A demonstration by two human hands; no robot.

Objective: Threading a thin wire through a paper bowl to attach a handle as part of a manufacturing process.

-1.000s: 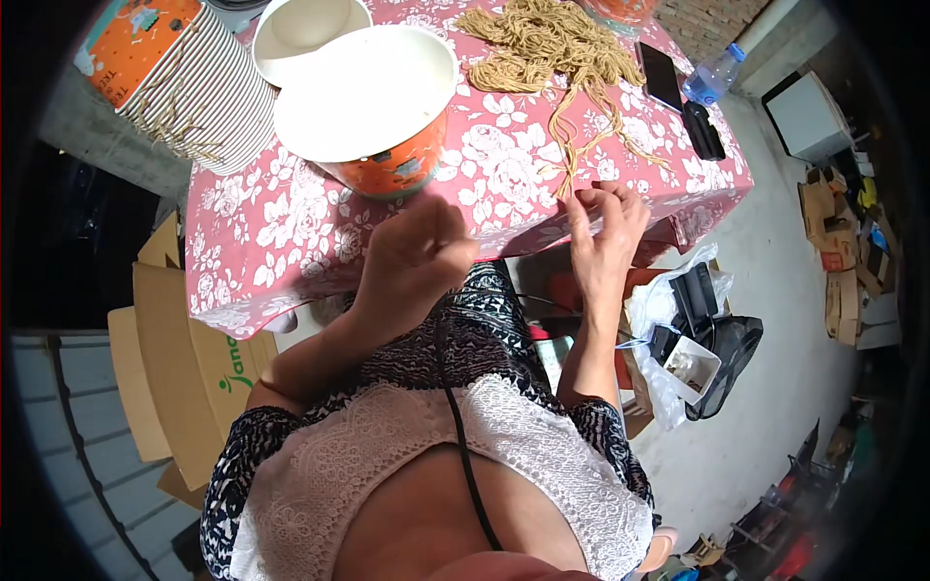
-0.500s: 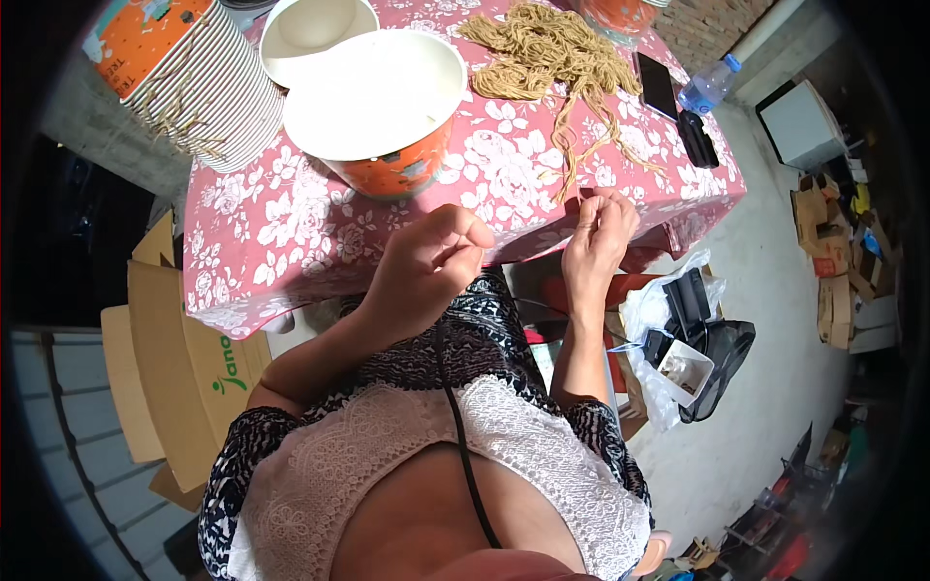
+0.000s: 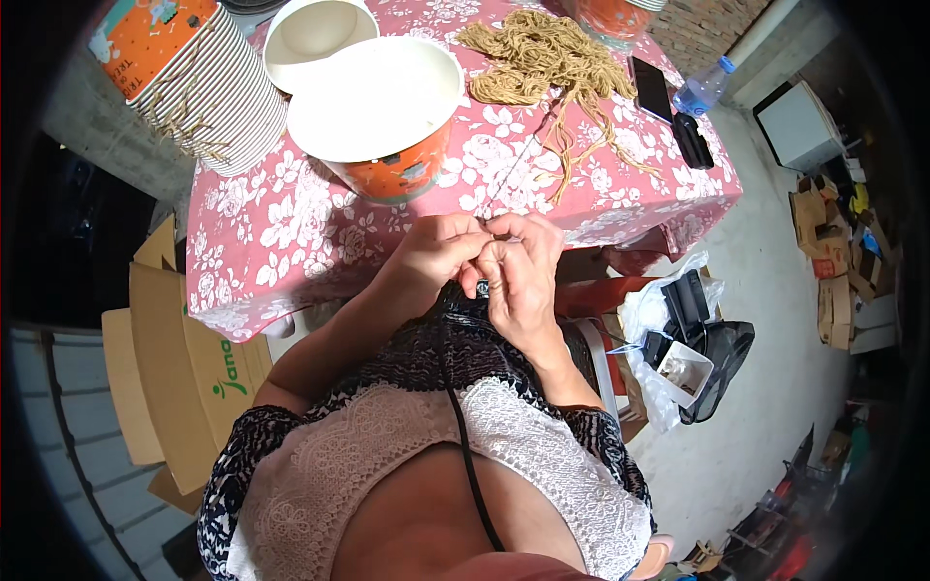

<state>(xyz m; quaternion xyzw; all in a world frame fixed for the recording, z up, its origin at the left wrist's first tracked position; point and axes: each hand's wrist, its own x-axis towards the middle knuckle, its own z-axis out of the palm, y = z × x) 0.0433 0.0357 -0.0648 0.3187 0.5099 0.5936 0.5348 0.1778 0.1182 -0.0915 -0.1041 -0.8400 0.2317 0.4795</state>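
The left hand (image 3: 436, 254) and right hand (image 3: 526, 266) met in front of the near edge of the table, their fingertips together. The left one was curled, its thumb drawn in toward the forefinger; the right one had its fingers bent, thumb and fingertips brought close. What lay between the tips was too small to make out, so I could not tell whether either hand was fully closed or had hold of anything. A thin dark line (strand or shadow, I could not say which) slanted from near the fingertips up toward the yarn (image 3: 552, 58), which lay heaped on the floral cloth (image 3: 291, 213), loose ends trailing toward the near edge. Left of the yarn stood an orange bucket (image 3: 392, 176), a white-lined tub (image 3: 312, 46) just behind it and a tall stack (image 3: 215, 111) farther left. A phone (image 3: 650, 89), a bottle (image 3: 704, 87) and a black case (image 3: 692, 142) lay at the right.
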